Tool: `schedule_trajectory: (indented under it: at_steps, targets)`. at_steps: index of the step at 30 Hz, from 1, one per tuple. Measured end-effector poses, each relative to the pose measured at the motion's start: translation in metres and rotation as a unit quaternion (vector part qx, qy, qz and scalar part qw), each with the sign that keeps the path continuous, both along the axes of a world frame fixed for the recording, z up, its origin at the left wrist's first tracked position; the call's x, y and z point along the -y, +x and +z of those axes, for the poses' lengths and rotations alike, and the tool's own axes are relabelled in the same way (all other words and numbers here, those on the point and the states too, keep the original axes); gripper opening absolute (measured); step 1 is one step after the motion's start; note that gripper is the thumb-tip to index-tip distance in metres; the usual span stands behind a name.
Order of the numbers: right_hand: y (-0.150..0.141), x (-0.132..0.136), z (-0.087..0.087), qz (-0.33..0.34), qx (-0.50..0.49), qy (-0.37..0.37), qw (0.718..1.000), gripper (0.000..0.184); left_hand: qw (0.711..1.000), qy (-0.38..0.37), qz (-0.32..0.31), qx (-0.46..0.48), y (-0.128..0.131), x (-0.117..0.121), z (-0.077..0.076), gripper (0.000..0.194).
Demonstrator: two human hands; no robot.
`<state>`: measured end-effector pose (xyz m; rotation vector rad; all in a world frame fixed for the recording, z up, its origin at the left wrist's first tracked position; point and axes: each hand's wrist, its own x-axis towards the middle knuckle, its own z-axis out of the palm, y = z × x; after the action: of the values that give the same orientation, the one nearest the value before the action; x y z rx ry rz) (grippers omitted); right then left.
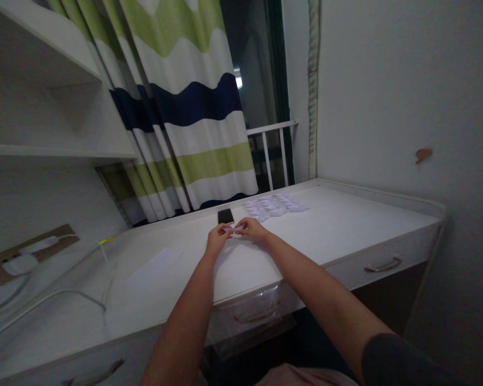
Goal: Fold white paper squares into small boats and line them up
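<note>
My left hand (219,237) and my right hand (251,229) meet above the white desk, fingertips close together. Both pinch a small white piece of folded paper (234,229), mostly covered by the fingers. Just behind them lies a black phone (225,216). Several small white folded pieces (274,206) sit in rows toward the back of the desk, right of the phone. Flat to the left of my left hand is a white paper sheet (156,266).
A shelf (56,153) overhangs the left side. White cables (76,292) run along the desk's left end, near a wall socket board (30,252). A striped curtain (193,134) hangs behind. Drawers with handles (382,266) line the front; a wall (386,107) bounds the right.
</note>
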<state>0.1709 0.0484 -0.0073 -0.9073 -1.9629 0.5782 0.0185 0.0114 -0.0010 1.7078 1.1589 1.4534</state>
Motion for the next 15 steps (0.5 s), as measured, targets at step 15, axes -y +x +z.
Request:
schedule_trajectory:
  at_steps: [15]
  targets:
    - [0.0053, -0.005, -0.003, -0.025, 0.061, 0.049, 0.997, 0.015, 0.972, 0.075, 0.037, -0.222, -0.0033, 0.0021, 0.0005, 0.016]
